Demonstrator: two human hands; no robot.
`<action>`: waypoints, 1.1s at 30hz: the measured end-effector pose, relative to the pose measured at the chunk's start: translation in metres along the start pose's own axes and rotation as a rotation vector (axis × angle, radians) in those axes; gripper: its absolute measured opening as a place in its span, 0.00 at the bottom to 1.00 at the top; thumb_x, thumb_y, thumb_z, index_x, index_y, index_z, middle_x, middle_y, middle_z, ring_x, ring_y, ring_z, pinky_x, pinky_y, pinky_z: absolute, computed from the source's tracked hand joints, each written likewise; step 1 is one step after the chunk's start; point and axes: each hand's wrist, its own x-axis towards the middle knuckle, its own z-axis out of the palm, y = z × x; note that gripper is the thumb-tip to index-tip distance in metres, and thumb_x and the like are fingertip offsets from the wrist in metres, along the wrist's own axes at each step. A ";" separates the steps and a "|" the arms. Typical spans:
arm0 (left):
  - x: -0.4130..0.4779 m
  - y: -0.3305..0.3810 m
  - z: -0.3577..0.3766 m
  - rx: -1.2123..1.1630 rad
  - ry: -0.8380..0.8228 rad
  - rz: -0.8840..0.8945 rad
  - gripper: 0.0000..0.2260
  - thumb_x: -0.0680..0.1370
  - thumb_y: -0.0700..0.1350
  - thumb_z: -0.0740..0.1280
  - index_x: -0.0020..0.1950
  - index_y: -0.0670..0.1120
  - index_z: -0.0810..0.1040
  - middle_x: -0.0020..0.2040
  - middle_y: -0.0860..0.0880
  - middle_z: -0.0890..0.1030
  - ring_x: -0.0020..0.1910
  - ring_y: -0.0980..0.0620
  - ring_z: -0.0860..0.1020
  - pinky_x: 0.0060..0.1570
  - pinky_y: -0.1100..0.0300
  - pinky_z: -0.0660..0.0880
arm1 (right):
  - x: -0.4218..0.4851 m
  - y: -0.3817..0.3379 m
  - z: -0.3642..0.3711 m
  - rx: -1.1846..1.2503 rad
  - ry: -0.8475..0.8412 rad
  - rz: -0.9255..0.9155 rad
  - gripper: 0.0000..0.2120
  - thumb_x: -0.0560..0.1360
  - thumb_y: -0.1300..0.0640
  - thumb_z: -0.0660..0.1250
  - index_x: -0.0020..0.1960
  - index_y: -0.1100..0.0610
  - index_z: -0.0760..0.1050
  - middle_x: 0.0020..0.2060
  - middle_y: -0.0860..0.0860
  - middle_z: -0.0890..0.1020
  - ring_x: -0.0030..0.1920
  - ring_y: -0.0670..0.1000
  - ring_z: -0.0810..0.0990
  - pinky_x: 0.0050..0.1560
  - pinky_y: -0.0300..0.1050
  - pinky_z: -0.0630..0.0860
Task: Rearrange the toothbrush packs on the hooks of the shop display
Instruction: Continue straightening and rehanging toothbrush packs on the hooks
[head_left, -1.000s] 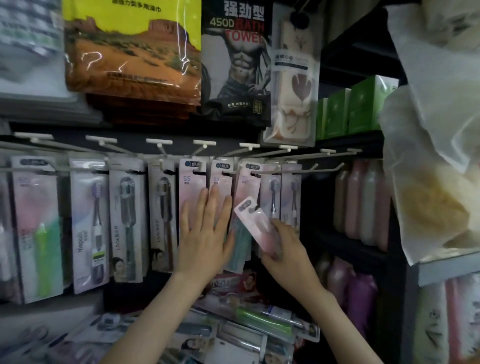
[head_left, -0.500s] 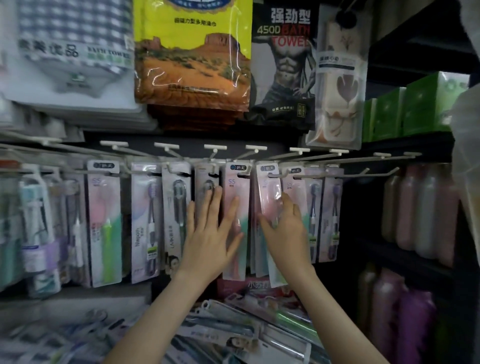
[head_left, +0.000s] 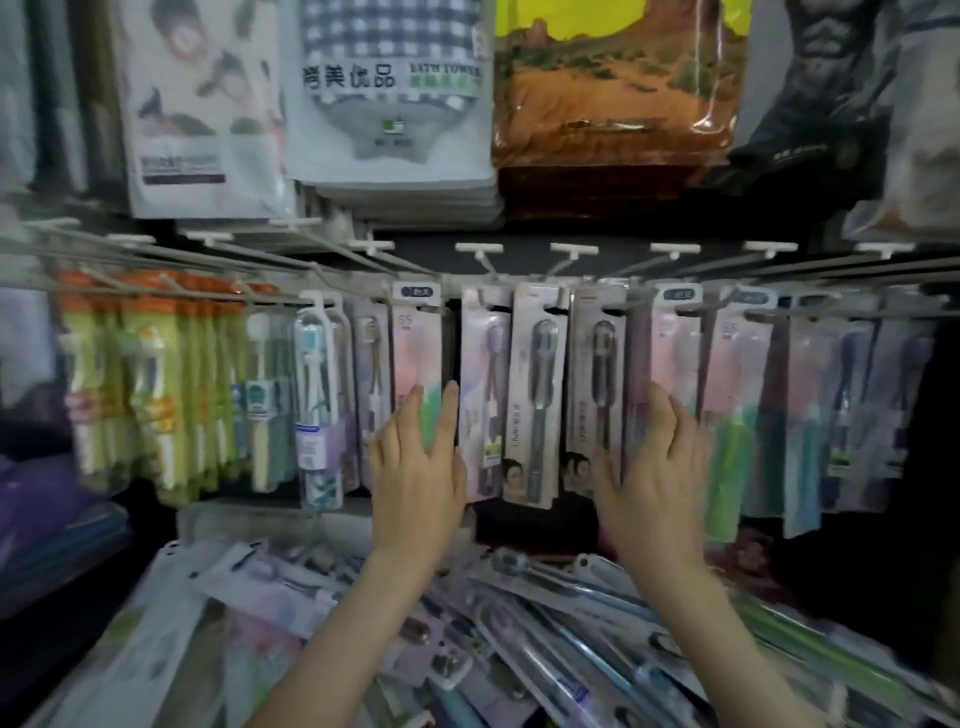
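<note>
Both hands are up at the row of hanging toothbrush packs. Your left hand is spread, fingers straight and laid flat on the pink-and-green pack, gripping nothing. Your right hand lies the same way against the pink pack further right, fingers pointing up and thumb out towards the dark-brush pack. I see no pinch there.

These packs look featherweight: thin card backs with a clear blister over each brush, so expect them to flex and swing on the wire hooks at the lightest push. The glossy fronts will probably slide under flat fingers, so pressing alone won't move one along.

Take a pack by its side edges low down, thumb in front and fingers behind, then lift and draw it towards you off the hook tip. The punched hole at the top is likely the weak spot, so don't yank downward.

More loose packs lie heaped below.
</note>
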 end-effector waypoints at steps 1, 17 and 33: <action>0.001 -0.008 0.000 0.011 -0.028 -0.042 0.33 0.69 0.42 0.74 0.72 0.41 0.67 0.63 0.36 0.73 0.56 0.40 0.70 0.52 0.46 0.74 | -0.003 -0.013 0.009 0.035 -0.037 -0.025 0.32 0.70 0.65 0.70 0.69 0.62 0.59 0.61 0.63 0.70 0.60 0.58 0.66 0.61 0.58 0.69; 0.049 -0.014 0.011 -0.250 -0.301 -0.387 0.26 0.77 0.55 0.65 0.66 0.38 0.66 0.57 0.41 0.76 0.54 0.44 0.75 0.50 0.54 0.75 | -0.004 -0.071 0.061 0.149 -0.291 0.003 0.19 0.73 0.64 0.66 0.63 0.63 0.69 0.57 0.56 0.73 0.59 0.54 0.69 0.63 0.46 0.68; 0.033 -0.036 -0.042 -0.341 -0.304 -0.484 0.27 0.72 0.63 0.67 0.57 0.42 0.68 0.47 0.47 0.75 0.47 0.46 0.76 0.36 0.57 0.69 | 0.004 -0.104 0.053 0.674 -0.543 0.317 0.14 0.79 0.53 0.61 0.65 0.51 0.71 0.52 0.47 0.78 0.51 0.40 0.75 0.46 0.25 0.69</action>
